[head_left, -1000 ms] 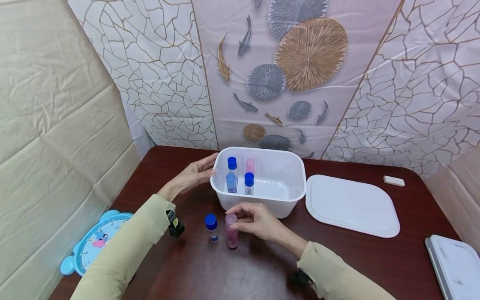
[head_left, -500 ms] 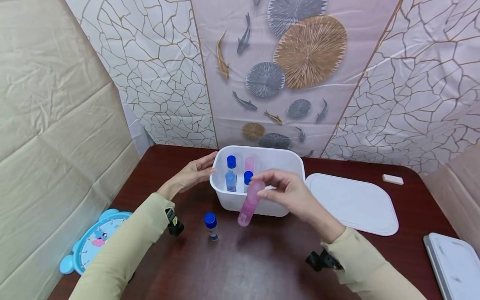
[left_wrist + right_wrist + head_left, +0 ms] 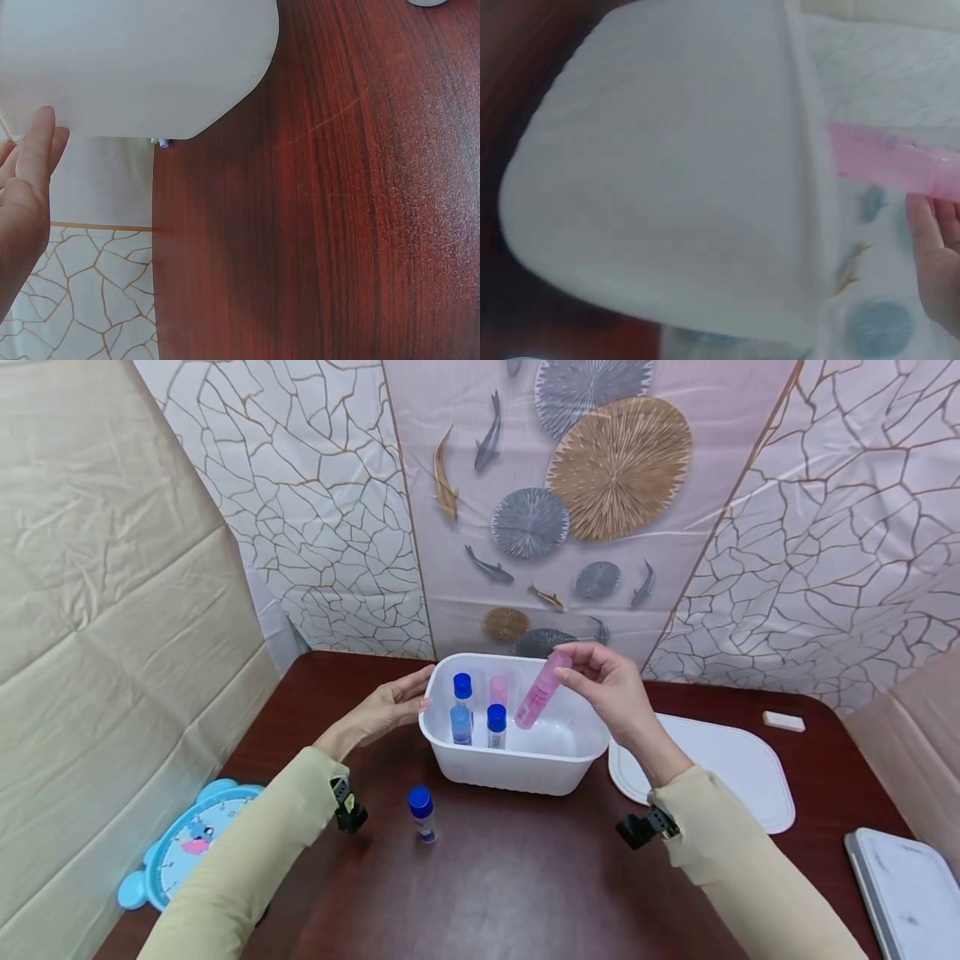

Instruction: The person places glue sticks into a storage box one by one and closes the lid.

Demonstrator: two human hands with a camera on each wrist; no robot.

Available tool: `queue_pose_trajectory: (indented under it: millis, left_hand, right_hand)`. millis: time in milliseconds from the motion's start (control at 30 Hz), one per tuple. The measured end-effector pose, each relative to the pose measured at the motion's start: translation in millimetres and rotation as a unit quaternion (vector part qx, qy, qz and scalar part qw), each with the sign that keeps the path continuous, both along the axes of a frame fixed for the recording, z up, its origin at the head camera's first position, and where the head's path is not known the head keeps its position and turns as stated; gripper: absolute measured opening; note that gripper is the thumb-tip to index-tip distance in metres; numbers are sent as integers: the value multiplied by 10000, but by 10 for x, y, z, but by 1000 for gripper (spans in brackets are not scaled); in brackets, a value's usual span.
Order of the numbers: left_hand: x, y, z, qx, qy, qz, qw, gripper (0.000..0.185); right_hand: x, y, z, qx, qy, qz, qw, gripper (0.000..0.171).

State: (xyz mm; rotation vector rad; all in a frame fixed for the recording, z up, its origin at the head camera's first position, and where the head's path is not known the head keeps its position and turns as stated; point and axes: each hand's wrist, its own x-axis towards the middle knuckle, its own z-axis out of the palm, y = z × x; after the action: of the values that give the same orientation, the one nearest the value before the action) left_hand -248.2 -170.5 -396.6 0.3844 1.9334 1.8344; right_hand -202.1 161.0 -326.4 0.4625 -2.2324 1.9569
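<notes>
Between thumb and fingers, my right hand [image 3: 611, 685] pinches a translucent pink bottle [image 3: 538, 696] near its upper end. The bottle slants, its lower end over the inside of the white plastic bin [image 3: 525, 774]. In the right wrist view the pink bottle [image 3: 889, 159] shows just past the bin's rim. My left hand [image 3: 378, 714] lies along the bin's left end, fairly straight fingers against it. Inside stand a blue-capped bottle [image 3: 462, 687], a light-blue bottle [image 3: 461, 725], another blue-capped bottle [image 3: 497, 727] and a pink one [image 3: 498, 690]. One more blue-capped bottle [image 3: 422, 814] stands on the table in front.
A white lid [image 3: 720, 768] lies on the dark wood table [image 3: 480, 893] right of the bin. Farther right are a small white block [image 3: 783, 721] and a white flat case [image 3: 907, 885]. A light-blue clock [image 3: 183, 843] lies at the left, partly under the left sleeve.
The right hand has lifted the pink bottle off the table and carried it up, back and right to over the bin, tilting it. The left hand has stayed at the bin's end.
</notes>
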Motion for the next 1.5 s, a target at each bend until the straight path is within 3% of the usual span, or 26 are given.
queue_pose_trajectory:
  millis: [233,567,767,1500]
  left_hand:
    - [8,6,-12,-5,23,2,10000,67]
    - [-7,-1,-14,59,22,-16,10000,68]
    - [-4,5,-12,57,9,17,10000,68]
    - [12,-1,-1,128,-22,-19,9999,69]
  right_hand:
    - [-262,-52,-249,778,-705,-293,9940,32]
    - [-393,-115,-431,1184,-1139,-153,9863,31]
    - [-422,-138,-465,1530,-1111,-218,9817,30]
    - [-395,-167,-455,1811,-1121,-455,9760,32]
